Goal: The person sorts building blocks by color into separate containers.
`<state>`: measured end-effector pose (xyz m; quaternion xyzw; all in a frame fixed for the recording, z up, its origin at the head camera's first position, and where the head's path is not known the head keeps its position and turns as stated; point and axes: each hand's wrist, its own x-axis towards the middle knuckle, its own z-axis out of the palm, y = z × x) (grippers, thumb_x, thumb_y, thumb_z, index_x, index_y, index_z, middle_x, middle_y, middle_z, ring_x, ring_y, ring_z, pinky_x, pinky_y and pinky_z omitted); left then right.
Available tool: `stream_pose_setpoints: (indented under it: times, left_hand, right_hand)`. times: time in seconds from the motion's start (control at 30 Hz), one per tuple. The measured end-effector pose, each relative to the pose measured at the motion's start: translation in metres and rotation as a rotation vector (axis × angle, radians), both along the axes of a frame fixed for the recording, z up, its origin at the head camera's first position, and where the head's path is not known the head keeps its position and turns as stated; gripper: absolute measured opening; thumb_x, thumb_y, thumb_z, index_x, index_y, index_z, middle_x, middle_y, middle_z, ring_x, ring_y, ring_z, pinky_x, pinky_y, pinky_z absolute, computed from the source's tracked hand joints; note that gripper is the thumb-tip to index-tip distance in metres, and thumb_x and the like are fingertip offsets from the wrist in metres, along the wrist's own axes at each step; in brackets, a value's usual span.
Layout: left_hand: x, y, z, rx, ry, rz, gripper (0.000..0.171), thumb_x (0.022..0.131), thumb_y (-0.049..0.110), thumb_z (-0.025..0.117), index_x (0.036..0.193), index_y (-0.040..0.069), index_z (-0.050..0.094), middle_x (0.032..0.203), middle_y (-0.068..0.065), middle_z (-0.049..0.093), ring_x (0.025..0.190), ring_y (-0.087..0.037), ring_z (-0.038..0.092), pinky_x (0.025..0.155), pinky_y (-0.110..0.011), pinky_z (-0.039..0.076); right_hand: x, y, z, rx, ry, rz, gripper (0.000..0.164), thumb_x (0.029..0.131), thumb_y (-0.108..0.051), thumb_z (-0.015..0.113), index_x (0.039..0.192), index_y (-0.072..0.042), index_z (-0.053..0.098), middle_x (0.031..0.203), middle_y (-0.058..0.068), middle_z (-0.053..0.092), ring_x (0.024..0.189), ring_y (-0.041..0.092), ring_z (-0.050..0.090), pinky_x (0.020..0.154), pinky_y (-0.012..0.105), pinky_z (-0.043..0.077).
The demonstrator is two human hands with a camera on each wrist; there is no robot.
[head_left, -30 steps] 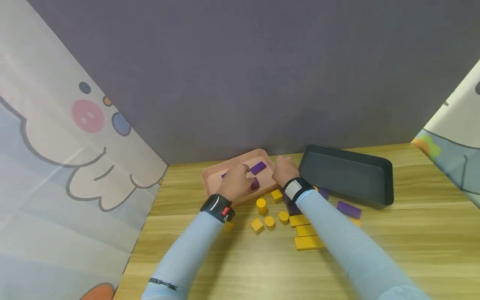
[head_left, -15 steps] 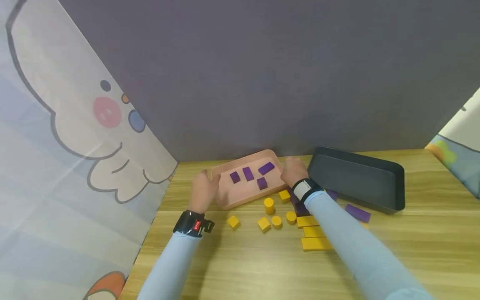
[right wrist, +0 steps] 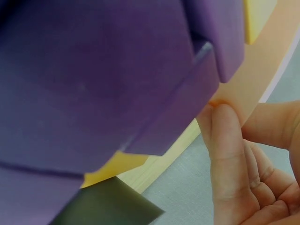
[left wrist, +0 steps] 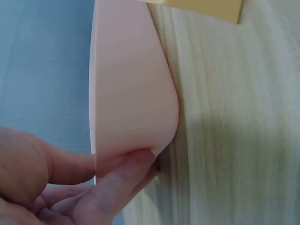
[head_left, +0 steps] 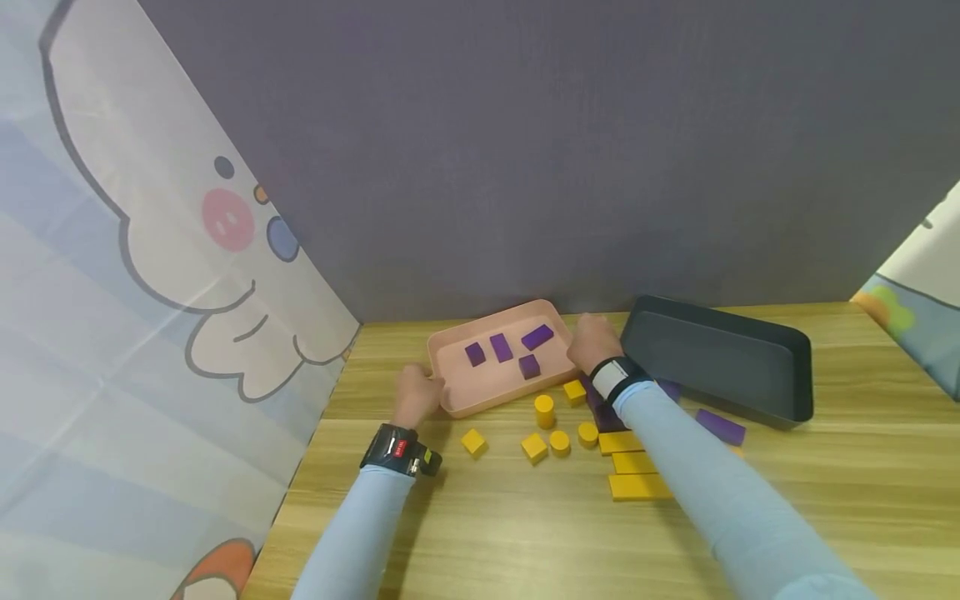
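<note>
A shallow pink tray (head_left: 480,390) lies at the back of the table with several small purple blocks (head_left: 537,337) in it. At its left end my left hand (head_left: 417,398) pinches the tray wall; in the left wrist view the thumb and fingers of that hand (left wrist: 84,187) close on the pink wall (left wrist: 126,89) near its corner. My right hand (head_left: 592,342) holds the tray's right end. In the right wrist view its thumb and forefinger (right wrist: 228,154) pinch the wall (right wrist: 255,75), and large purple blocks (right wrist: 117,70) stand close beside it.
A dark grey tray (head_left: 708,362) stands right of my right hand. Yellow cubes and cylinders (head_left: 544,412) lie in front of the pink tray. Yellow planks (head_left: 637,486) and a purple block (head_left: 721,427) lie around my right forearm. A grey wall (head_left: 525,167) rises behind.
My left hand has come out of the pink tray, moved left and taken hold of its left end. My right hand stays at the right end.
</note>
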<state>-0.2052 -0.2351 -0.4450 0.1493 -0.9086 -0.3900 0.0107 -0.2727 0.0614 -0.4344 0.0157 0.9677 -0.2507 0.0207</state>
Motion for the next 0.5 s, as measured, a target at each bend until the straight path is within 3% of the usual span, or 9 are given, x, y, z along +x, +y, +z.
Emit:
stream_pose_setpoints:
  times: [0.2, 0.5]
  left_hand:
    - [0.0005, 0.0046, -0.001, -0.001, 0.012, 0.006, 0.03, 0.092, 0.0, 0.064, 0.118, -0.013, 0.071, 0.107, -0.03, 0.075, 0.069, -0.02, 0.063, 0.054, -0.022, 0.048]
    - [0.0028, 0.0027, -0.0029, 0.032, 0.013, -0.012, 0.023, 0.089, -0.003, 0.064, 0.108, -0.012, 0.075, 0.093, -0.025, 0.077, 0.063, -0.019, 0.062, 0.051, -0.024, 0.049]
  right_hand:
    - [0.0005, 0.0002, 0.0002, 0.009, 0.017, -0.013, 0.022, 0.092, -0.007, 0.075, 0.109, 0.005, 0.071, 0.094, 0.02, 0.073, 0.074, 0.03, 0.066, 0.083, 0.045, 0.065]
    - [-0.0029, 0.0031, 0.001, -0.017, -0.041, 0.012, 0.019, 0.093, -0.007, 0.075, 0.11, 0.002, 0.072, 0.091, 0.017, 0.071, 0.073, 0.029, 0.067, 0.08, 0.045, 0.066]
